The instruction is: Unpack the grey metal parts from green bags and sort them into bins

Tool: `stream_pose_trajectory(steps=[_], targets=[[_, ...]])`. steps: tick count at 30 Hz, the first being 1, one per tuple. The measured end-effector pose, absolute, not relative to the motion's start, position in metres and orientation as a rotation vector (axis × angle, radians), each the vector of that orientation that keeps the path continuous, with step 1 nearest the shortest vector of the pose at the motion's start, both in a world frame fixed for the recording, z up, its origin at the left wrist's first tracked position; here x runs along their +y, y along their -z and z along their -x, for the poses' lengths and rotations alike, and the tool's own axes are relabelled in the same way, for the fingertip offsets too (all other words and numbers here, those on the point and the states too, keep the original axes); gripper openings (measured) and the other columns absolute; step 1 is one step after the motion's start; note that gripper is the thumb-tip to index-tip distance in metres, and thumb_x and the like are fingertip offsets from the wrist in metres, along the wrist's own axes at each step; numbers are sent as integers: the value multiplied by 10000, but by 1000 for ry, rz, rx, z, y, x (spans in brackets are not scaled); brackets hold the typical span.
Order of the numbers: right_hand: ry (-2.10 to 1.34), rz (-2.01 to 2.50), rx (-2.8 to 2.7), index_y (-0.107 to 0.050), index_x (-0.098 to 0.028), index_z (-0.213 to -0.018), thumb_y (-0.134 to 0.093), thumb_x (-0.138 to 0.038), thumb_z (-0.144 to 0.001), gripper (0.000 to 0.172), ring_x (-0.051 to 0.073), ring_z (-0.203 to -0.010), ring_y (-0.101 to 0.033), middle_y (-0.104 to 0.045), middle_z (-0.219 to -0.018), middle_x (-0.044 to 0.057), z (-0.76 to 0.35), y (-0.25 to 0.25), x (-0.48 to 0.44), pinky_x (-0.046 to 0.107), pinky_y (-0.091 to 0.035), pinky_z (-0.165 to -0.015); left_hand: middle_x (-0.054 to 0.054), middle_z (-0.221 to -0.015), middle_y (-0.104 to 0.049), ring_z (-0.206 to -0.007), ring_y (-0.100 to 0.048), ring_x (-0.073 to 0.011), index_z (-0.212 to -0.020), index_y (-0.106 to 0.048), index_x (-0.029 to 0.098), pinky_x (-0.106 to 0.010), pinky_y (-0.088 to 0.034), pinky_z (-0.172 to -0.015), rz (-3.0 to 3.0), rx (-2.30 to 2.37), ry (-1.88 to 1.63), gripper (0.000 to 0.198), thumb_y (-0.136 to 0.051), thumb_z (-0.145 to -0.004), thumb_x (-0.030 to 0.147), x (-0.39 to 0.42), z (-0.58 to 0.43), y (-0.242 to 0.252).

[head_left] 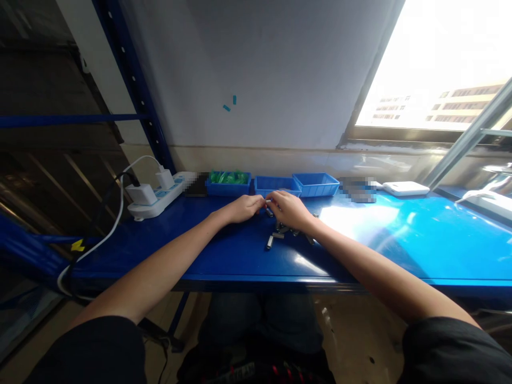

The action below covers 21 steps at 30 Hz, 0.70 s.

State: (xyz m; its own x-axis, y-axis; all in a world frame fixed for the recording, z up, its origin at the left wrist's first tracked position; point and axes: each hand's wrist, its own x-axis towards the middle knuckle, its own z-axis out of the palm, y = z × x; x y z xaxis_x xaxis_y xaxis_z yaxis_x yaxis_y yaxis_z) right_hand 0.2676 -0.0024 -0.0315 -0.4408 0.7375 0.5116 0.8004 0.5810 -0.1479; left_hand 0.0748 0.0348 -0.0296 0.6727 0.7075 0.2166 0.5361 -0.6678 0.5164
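Observation:
My left hand [245, 207] and my right hand [288, 209] meet fingertip to fingertip over the blue table [224, 256], just in front of the middle blue bin [277, 185]. Both hands are closed in a pinch around a small grey part [267, 201] held between them. Several small dark metal cylinders [280, 232] lie loose on the table under and just in front of my right hand. One of them [270, 242] lies a little apart, nearer to me.
Three blue bins stand along the wall: the left one [228, 184] holds green pieces, the right one [316, 184] looks empty. A white power strip [158, 198] with plugs and cables sits at left. A white device [405, 188] lies at right, by the window.

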Motion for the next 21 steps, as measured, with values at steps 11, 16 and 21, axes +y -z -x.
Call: stream_pose_trajectory(steps=[11,16,21], targets=[[209,1299,-2308,-602,-186,-840,-344,-308,-994,324,203,-889,-618,-685,-868,88,-272,27,1,288,-407,-776,-19,-780,-651,-715,-596,-171,-1231,-508,185,-247,-395,-623,-2540,955,-607,393,-425,-926,419,30,-81,30],[196,1327,-2337,-586,-185,-810,-323,-315,-1000,349,194,-826,-612,-675,-835,80,-273,28,2,284,-388,-723,-11,-766,-644,-684,-591,-158,-1117,-553,203,-238,-389,-604,-2547,1020,-788,316,-474,-905,424,28,-84,31],[120,1307,-2306,-584,-191,-858,-361,-358,-986,306,189,-821,-608,-671,-840,68,-271,28,-1,275,-389,-695,-14,-741,-645,-665,-579,-155,-1028,-593,201,-237,-389,-609,-2554,1082,-858,299,-474,-904,445,28,-83,30]])
